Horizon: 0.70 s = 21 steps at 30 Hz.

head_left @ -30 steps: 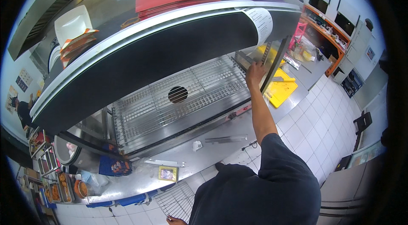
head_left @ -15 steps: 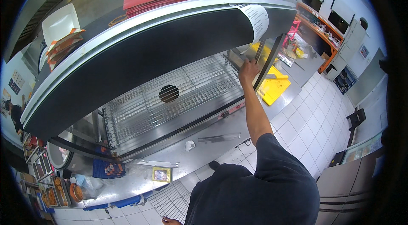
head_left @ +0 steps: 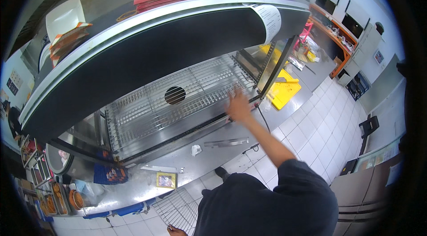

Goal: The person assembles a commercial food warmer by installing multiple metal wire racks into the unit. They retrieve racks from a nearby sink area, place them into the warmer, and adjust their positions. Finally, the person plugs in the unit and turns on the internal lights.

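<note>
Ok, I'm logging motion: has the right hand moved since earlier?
Yes: the right hand has moved from the notched metal upright, leftward and down the picture, toward the steel cabinet's front edge.

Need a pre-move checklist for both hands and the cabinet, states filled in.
1. Left hand gripping the loose wire rack: ok.
2. Right hand empty: ok, it appears so, though blurred.
3. Right hand clear of the cabinet: cannot tell; it overlaps the front edge in view.
4. Counter in front uncluttered: not ok; metal strips, crumpled white piece and yellow-edged box lie there.
5. Yellow board outside cabinet: ok.
</note>
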### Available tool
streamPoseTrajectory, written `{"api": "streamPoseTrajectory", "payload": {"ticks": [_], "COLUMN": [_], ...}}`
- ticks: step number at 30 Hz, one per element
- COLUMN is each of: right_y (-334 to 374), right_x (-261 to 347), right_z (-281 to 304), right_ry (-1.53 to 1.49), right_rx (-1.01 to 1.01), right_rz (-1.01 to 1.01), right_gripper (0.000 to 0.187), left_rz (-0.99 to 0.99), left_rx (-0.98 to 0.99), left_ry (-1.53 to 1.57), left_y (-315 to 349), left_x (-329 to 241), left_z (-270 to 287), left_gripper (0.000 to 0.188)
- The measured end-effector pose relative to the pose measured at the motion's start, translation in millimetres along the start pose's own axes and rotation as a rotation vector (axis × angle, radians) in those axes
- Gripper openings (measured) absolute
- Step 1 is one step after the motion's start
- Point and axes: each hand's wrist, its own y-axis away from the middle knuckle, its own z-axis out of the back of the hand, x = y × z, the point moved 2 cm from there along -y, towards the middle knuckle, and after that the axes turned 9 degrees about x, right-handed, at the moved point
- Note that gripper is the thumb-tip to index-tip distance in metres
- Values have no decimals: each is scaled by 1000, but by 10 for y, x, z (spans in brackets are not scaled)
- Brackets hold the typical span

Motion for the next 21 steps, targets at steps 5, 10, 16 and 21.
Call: {"api": "streamPoseTrajectory", "payload": {"ticks": [5, 10, 16, 21], "right_y": [1473, 2263, 2607, 2980], "right_x": [1118, 1493, 1772, 2067], "right_z": [-146, -107, -340, -170], "right_ry": [-681, -902, -748, -871], "right_rx": [927, 1306, 1293, 1415], "right_rz": [627, 488, 798, 1168], "right_gripper": [35, 32, 64, 69], "left_rz": [-56, -212, -133, -363], "left_rx": [310, 300, 496, 511], "left_ry": [425, 182, 1, -221], "left_y": [205, 537, 853, 1457], "left_x": [-309, -949, -1613, -2233], "left_z": [83, 956, 2432, 3427], "left_gripper": [32, 32, 30, 23]}}
